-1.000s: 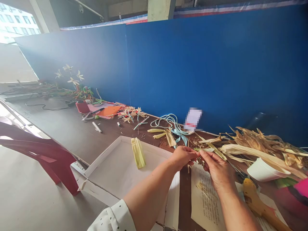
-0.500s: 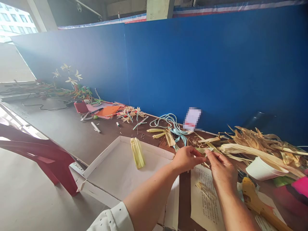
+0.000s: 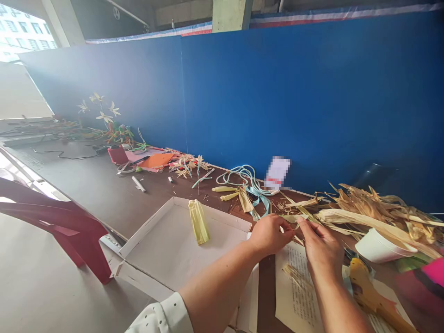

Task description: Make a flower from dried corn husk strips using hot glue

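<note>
Husk strip (image 3: 292, 217) runs sideways, nearly level, at the fingers (image 3: 305, 227).

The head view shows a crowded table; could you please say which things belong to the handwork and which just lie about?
Likely in use: pale strip, at left hand and right hand; dried corn husks.
Seemingly lying about: white cup; orange sheet; red chair.

Strip (image 3: 293, 218) part-hidden by my fingers (image 3: 308, 227) beyond the sheet (image 3: 294, 305), card (image 3: 277, 169) behind it blurred, pink thing (image 3: 435, 274) rightward cut off

Pale strip (image 3: 293, 218) between both hands (image 3: 270, 236)
</note>
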`<act>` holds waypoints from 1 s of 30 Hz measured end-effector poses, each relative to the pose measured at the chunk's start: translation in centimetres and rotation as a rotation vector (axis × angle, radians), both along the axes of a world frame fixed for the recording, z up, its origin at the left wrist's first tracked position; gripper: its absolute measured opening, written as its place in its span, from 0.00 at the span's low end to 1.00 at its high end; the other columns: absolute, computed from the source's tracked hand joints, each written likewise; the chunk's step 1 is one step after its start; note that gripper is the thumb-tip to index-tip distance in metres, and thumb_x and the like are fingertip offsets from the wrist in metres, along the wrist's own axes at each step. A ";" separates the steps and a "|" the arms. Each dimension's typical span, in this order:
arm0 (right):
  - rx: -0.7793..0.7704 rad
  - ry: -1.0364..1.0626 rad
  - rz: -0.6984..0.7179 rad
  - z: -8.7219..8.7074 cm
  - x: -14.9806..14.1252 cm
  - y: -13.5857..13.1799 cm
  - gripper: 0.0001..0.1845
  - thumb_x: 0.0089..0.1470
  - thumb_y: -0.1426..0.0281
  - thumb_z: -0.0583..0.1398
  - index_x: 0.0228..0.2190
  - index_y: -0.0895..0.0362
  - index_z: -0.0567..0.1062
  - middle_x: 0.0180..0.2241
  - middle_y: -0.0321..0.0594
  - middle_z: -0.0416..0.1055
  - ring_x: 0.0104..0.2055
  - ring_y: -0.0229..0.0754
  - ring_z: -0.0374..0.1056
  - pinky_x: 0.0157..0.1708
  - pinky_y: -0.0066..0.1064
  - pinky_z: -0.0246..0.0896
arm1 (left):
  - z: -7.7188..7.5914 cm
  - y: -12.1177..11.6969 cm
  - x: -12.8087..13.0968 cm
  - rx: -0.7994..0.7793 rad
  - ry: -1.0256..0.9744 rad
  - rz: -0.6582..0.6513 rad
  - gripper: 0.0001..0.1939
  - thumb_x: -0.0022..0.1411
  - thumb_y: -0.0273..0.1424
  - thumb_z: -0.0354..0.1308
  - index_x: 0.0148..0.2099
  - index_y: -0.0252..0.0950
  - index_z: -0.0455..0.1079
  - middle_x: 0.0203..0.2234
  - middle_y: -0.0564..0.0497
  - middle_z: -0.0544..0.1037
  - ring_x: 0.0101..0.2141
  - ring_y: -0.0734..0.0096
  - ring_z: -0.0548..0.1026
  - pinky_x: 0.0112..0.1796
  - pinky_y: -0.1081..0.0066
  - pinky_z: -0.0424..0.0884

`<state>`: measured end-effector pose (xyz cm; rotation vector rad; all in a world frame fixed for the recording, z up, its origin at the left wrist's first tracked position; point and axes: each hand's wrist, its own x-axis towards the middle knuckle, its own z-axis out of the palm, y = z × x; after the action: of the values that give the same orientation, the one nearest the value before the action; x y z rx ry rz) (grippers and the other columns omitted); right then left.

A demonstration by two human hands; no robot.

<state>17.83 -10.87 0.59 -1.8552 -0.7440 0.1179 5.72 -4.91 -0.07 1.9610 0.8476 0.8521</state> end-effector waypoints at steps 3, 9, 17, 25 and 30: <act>0.010 0.001 -0.010 0.0 -0.1 0.1 0.23 0.39 0.50 0.63 0.25 0.58 0.79 0.20 0.40 0.73 0.25 0.45 0.65 0.30 0.35 0.56 | 0.0 0.1 0.0 -0.025 0.019 -0.009 0.10 0.52 0.38 0.58 0.31 0.36 0.74 0.30 0.52 0.75 0.31 0.72 0.69 0.34 0.73 0.65; 0.037 -0.017 -0.018 0.7 -0.3 -0.1 0.21 0.39 0.50 0.62 0.23 0.57 0.78 0.21 0.41 0.73 0.26 0.45 0.64 0.29 0.34 0.57 | 0.4 -0.1 -0.3 -0.034 0.050 -0.036 0.10 0.53 0.38 0.57 0.31 0.36 0.74 0.31 0.51 0.75 0.32 0.71 0.70 0.35 0.73 0.66; 0.077 -0.073 -0.022 0.1 0.0 -0.1 0.25 0.40 0.47 0.61 0.25 0.57 0.79 0.22 0.42 0.74 0.27 0.46 0.66 0.30 0.34 0.58 | 0.3 -0.6 -0.2 0.145 0.033 0.080 0.10 0.53 0.36 0.60 0.38 0.38 0.72 0.36 0.50 0.73 0.34 0.70 0.71 0.36 0.70 0.68; 0.113 -0.049 0.000 -1.2 0.3 0.1 0.26 0.43 0.48 0.63 0.30 0.59 0.80 0.22 0.41 0.74 0.27 0.45 0.67 0.33 0.34 0.59 | -0.3 -0.4 -0.4 0.611 0.011 0.089 0.09 0.59 0.33 0.56 0.41 0.36 0.72 0.39 0.47 0.73 0.41 0.65 0.69 0.45 0.65 0.66; 0.130 -0.064 0.000 -0.8 -0.1 0.0 0.26 0.43 0.47 0.63 0.29 0.59 0.80 0.21 0.41 0.74 0.26 0.45 0.66 0.30 0.34 0.59 | -0.2 -0.4 -0.2 0.584 -0.032 0.088 0.07 0.60 0.31 0.54 0.35 0.36 0.73 0.36 0.48 0.74 0.38 0.68 0.69 0.44 0.66 0.66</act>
<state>17.74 -10.84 -0.26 -1.7423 -0.7778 0.0094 5.51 -5.30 -0.27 2.4090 0.7209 1.2884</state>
